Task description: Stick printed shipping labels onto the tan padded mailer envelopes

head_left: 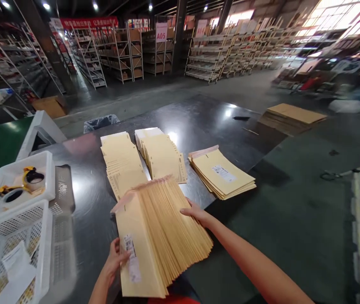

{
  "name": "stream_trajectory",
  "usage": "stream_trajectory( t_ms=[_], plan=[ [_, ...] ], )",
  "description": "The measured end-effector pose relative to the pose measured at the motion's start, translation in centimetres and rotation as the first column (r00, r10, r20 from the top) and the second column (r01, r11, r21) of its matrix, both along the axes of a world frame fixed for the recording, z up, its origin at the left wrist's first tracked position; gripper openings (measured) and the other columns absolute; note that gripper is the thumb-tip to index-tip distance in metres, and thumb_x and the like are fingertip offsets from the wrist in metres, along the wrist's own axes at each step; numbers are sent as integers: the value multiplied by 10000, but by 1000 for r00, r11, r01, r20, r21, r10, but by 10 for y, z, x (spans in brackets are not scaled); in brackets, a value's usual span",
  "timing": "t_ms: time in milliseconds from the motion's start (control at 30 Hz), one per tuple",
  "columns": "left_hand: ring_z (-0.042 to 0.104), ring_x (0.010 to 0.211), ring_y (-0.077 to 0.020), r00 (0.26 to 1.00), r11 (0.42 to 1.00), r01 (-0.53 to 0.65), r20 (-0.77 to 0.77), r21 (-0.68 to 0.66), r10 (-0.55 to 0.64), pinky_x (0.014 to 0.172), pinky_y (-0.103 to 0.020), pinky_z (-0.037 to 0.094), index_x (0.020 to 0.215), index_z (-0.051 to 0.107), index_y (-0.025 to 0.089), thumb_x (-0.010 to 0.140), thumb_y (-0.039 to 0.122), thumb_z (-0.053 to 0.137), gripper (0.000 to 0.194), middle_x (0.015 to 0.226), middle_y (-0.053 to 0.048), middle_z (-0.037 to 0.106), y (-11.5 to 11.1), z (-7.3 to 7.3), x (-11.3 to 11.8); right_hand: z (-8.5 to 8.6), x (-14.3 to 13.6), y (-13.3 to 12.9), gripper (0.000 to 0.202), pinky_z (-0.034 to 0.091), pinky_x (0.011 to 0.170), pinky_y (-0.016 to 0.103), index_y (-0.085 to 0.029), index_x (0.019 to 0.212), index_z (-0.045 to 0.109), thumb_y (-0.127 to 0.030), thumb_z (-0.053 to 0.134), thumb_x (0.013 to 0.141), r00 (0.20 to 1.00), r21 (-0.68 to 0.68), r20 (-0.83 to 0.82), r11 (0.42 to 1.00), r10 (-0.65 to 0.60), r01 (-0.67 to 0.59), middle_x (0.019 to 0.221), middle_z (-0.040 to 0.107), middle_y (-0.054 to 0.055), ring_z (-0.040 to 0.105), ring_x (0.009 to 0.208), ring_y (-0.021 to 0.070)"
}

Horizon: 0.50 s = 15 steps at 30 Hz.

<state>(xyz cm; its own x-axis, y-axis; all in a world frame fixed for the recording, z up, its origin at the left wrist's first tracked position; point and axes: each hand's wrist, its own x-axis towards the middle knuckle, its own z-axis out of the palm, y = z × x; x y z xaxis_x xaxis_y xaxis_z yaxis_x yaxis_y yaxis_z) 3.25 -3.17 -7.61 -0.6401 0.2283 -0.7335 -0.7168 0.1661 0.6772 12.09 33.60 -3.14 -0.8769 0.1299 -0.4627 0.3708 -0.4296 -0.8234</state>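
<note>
A thick fanned stack of kraft envelopes [167, 228] with pinkish flap strips spans both my hands at the table's near edge. My left hand [116, 259] grips its left side, thumb over the front envelope beside a white printed label [131, 257]. On the right edge, my right hand [197, 212] is closed round the stack, thumb on top and fingers mostly hidden behind. Just beyond lie two overlapping rows of envelopes, a left row [119, 156] and a middle row [162, 154]. To the right rests a smaller pile of labelled envelopes [222, 171].
Two white perforated baskets stand at left: one basket [50, 177] holds yellow-and-black tape dispensers, the nearer basket [45, 245] papers. Flat cardboard [296, 113] lies off the far right of the dark table [198, 114]. A lined bin [101, 122] stands behind the table; shelving racks [119, 55] fill the background.
</note>
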Motion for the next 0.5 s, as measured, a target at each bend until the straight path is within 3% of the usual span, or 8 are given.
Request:
stream_trajectory(
  t_ms=[100, 200, 267, 367, 433, 500],
  plan=[
    [697, 762, -297, 999, 997, -33, -13, 77, 34, 746, -434, 543, 1365, 103, 234, 390, 351, 912, 1272, 915, -102, 683, 25, 9, 6, -26, 12, 20, 739, 510, 784, 452, -248, 1206, 443, -354, 774, 553, 999, -123, 32, 992, -4, 8, 1068, 667, 77, 658, 873, 277],
    [705, 735, -299, 995, 995, -89, -28, 46, 91, 751, -453, 542, 1400, 13, 227, 403, 289, 919, 1349, 869, -99, 708, 42, 24, 9, -49, 18, 34, 709, 514, 767, 440, -249, 1188, 456, -366, 734, 546, 996, -143, 83, 989, -14, 26, 1014, 683, 66, 662, 832, 265],
    [709, 765, -312, 995, 994, -96, -1, 44, 96, 762, -453, 541, 1409, 94, 213, 453, 307, 902, 1255, 870, -113, 722, 45, 34, 7, -61, 20, 41, 630, 514, 765, 430, -228, 1141, 496, -391, 689, 564, 992, -38, 125, 999, -32, 37, 968, 688, 64, 658, 816, 260],
    [701, 869, -333, 997, 994, -70, 27, 88, 68, 792, -435, 542, 1343, 338, 203, 512, 302, 871, 992, 965, -137, 731, 47, 44, 2, -73, 18, 48, 477, 492, 818, 411, -194, 1002, 577, -341, 693, 564, 981, 142, 169, 987, -98, 74, 938, 684, 65, 636, 886, 266],
    [677, 965, -333, 991, 978, -121, 76, 170, 110, 861, -425, 527, 1307, 428, 223, 544, 289, 850, 874, 1039, -115, 726, 49, 46, -1, -77, 15, 51, 373, 464, 872, 406, -183, 902, 611, -302, 717, 565, 974, 188, 176, 976, -146, 112, 930, 681, 66, 610, 952, 277],
    [650, 1027, -344, 973, 948, -187, 184, 256, 142, 933, -440, 495, 1292, 482, 198, 587, 330, 817, 791, 1021, -114, 736, 55, 44, -3, -78, 11, 53, 288, 446, 906, 418, -176, 839, 635, -365, 702, 633, 969, 198, 178, 971, -172, 136, 926, 685, 77, 595, 986, 287]
  ],
)
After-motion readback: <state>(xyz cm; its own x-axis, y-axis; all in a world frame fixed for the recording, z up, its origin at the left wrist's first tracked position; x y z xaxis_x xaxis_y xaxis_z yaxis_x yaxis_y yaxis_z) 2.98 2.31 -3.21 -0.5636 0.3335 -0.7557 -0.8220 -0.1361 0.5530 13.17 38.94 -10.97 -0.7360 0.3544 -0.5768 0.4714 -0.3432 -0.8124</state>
